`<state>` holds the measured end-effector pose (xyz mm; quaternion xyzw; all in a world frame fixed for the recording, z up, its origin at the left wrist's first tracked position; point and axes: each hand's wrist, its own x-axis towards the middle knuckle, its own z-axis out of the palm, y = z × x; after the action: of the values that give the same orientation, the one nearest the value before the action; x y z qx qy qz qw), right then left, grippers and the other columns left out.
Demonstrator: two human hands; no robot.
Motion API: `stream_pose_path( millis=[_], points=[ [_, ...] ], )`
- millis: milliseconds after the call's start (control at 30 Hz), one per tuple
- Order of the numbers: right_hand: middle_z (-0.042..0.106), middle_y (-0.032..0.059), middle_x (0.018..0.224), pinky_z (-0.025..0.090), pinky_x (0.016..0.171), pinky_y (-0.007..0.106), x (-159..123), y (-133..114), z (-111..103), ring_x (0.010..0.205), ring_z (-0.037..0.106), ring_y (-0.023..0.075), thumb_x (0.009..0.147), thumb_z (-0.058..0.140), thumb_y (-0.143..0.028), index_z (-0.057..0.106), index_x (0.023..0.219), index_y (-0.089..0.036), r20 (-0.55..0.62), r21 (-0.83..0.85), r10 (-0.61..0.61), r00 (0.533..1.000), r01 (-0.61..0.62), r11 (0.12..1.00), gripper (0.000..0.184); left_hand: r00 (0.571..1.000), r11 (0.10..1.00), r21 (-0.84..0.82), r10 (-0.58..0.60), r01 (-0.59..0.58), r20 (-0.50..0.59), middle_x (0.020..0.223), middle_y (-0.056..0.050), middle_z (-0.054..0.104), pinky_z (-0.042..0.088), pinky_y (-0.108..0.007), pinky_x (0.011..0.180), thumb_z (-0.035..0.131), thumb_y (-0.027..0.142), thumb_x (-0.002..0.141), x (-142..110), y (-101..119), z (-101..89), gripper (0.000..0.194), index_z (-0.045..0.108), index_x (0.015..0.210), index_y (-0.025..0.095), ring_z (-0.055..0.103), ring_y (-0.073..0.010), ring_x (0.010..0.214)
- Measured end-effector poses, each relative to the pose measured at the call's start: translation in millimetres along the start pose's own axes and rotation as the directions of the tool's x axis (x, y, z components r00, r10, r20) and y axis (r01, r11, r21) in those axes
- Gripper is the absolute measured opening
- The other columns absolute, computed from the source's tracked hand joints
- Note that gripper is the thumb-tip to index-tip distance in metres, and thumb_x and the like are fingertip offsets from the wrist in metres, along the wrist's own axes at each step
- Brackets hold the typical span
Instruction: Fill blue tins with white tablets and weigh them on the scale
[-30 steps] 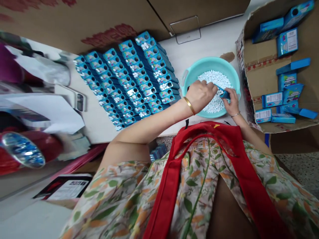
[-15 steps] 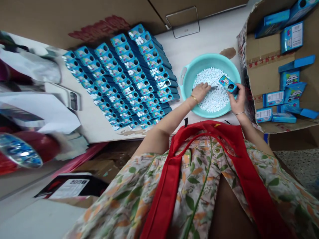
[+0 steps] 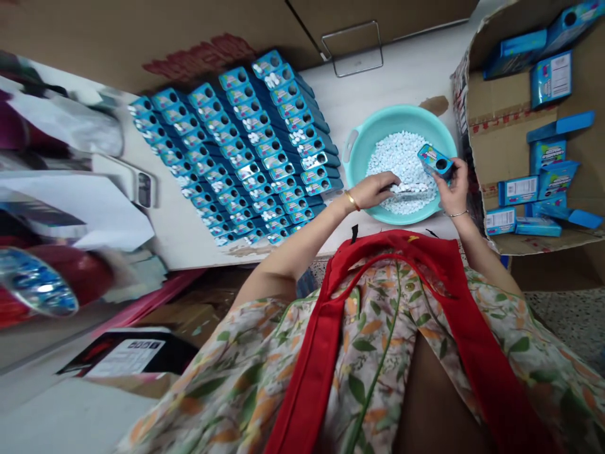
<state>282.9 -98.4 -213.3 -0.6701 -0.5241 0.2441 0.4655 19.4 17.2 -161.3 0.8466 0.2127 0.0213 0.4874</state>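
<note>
My left hand [image 3: 375, 189] is closed around the end of a small scoop [image 3: 410, 197], whose body looks see-through and carries a heap of white pellets. It hovers above the turquoise basin [image 3: 355, 180], which has loose white pellets [image 3: 401, 151] in it. In my right hand [image 3: 454, 189] is a small blue box [image 3: 432, 157] with a round dark hole in its end, held tilted over the basin's right side. The scoop is just below and left of this box, apart from it.
Rows of similar blue boxes [image 3: 265, 148], several topped with white pellets, stand on the white table [image 3: 345, 94] to the left. An open carton [image 3: 501, 104] with more blue boxes is at right. A wire handle [image 3: 358, 74] lies behind the basin; a phone [image 3: 144, 189] lies far left.
My left hand has drawn the scoop up out of the pellets, now loaded, and moved slightly toward me. The box in my right hand stays nearly in place. The view has shifted slightly.
</note>
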Motion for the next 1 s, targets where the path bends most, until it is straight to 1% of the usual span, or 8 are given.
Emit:
stream_pose_path(
  millis=[133,233,467,567,667,767,867,1000],
  points=[
    [0.065,0.0103,0.121,0.054,0.106,0.053,-2,-12,-1,0.116,0.064,0.0283,0.093,0.062,-0.051,0.054,0.127,-0.027,0.018,-0.105,-0.027,0.999,0.029,0.994,0.042,0.999,0.982,0.19,0.02,-0.011,-0.046,0.116,-0.012,0.066,0.051,-0.036,0.092,0.051,0.028,0.098,-7,35,-50.3,0.029,0.06,0.123,0.016,0.063,-0.0235,0.105],
    [0.066,0.011,0.123,0.052,0.109,0.055,-4,-17,2,0.119,0.063,0.0291,0.095,0.058,-0.046,0.055,0.127,-0.028,0.083,-0.101,-0.075,0.994,0.084,0.991,0.037,0.999,0.928,0.371,-0.033,0.038,-0.02,0.115,-0.011,0.066,0.051,-0.036,0.089,0.05,0.022,0.098,2,59,-68.4,0.027,0.062,0.122,0.017,0.064,-0.0244,0.105],
    [0.065,0.0119,0.129,0.041,0.119,0.063,-12,-11,15,0.127,0.06,0.0311,0.097,0.053,-0.046,0.053,0.131,-0.027,0.126,-0.091,-0.117,0.985,0.129,0.987,0.039,0.992,0.783,0.611,-0.11,0.12,-0.054,0.101,-0.014,0.064,0.05,-0.04,0.083,0.033,0.013,0.103,24,121,-53.9,0.034,0.067,0.106,0.013,0.064,-0.0276,0.101],
    [0.065,0.0113,0.129,0.041,0.119,0.063,-14,-9,16,0.127,0.06,0.0303,0.097,0.053,-0.045,0.053,0.131,-0.027,0.109,-0.075,-0.109,0.988,0.117,0.99,0.038,0.993,0.784,0.609,-0.106,0.117,-0.054,0.102,-0.015,0.064,0.049,-0.043,0.085,0.03,0.018,0.105,21,130,-51.6,0.037,0.067,0.103,0.014,0.062,-0.0301,0.103],
    [0.065,0.011,0.128,0.043,0.118,0.062,-15,-12,11,0.126,0.06,0.0299,0.097,0.054,-0.047,0.054,0.13,-0.026,0.076,-0.055,-0.097,0.992,0.102,0.993,0.039,0.977,0.823,0.536,-0.107,0.191,-0.185,0.109,-0.013,0.062,0.047,-0.046,0.093,0.035,0.025,0.106,17,93,-54.1,0.03,0.064,0.111,0.019,0.059,-0.0305,0.108],
    [0.065,0.0111,0.127,0.048,0.113,0.058,-13,-17,5,0.124,0.062,0.0294,0.097,0.055,-0.053,0.055,0.129,-0.027,0.028,-0.09,-0.056,0.998,0.059,0.994,0.041,0.92,0.835,0.445,-0.167,0.323,-0.354,0.117,-0.013,0.06,0.045,-0.047,0.098,0.04,0.023,0.104,24,24,-44.5,0.026,0.059,0.121,0.02,0.056,-0.0307,0.113],
    [0.065,0.011,0.123,0.054,0.106,0.054,-9,-19,0,0.118,0.064,0.0285,0.096,0.056,-0.059,0.055,0.127,-0.028,-0.026,-0.135,-0.023,0.999,0.019,0.991,0.044,0.907,0.817,0.408,-0.312,0.408,-0.283,0.122,-0.016,0.061,0.046,-0.047,0.099,0.036,0.014,0.101,40,-34,-12.0,0.032,0.06,0.122,0.018,0.057,-0.0311,0.115],
    [0.063,0.0093,0.12,0.056,0.103,0.055,-6,-13,0,0.114,0.065,0.028,0.095,0.057,-0.064,0.053,0.129,-0.028,-0.08,-0.132,-0.038,0.996,0.027,0.991,0.05,0.943,0.855,0.399,-0.317,0.331,-0.102,0.127,-0.018,0.063,0.046,-0.047,0.101,0.034,0.009,0.099,54,-49,45.0,0.038,0.062,0.123,0.017,0.057,-0.0321,0.119]
  ],
)
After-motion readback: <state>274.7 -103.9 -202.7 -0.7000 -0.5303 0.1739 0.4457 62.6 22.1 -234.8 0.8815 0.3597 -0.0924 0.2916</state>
